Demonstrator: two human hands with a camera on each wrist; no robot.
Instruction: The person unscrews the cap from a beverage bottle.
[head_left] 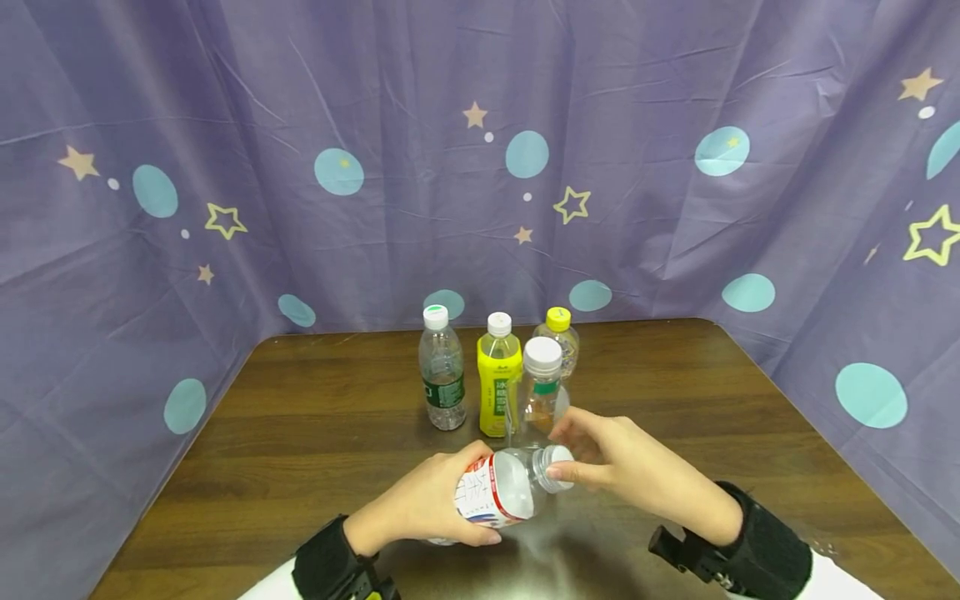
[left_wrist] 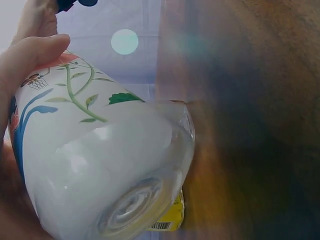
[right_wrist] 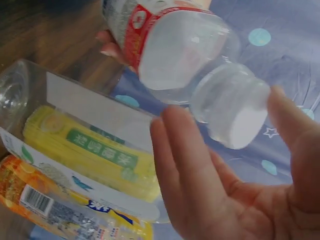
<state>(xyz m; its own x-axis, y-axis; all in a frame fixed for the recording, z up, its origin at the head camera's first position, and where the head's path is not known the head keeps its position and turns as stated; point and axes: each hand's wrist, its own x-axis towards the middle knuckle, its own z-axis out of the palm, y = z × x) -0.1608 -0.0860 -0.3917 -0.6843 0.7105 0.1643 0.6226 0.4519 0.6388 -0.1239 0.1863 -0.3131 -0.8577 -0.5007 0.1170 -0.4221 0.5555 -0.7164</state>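
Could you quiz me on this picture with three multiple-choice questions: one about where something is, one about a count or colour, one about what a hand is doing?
1. Where is the yellow-labelled bottle?
A. Lying at the table's right edge
B. Standing among the bottles behind the hands
C. In the left hand

2. How many bottles stand upright on the table?
A. Two
B. Four
C. Six

3. What is the right hand doing?
A. Lying flat on the table
B. Holding a cup
C. Touching the white cap of the tilted bottle that the left hand grips

Answers: 1 B, it stands in the upright group; 2 B, four caps show in the head view; 3 C, thumb and fingers flank the cap.
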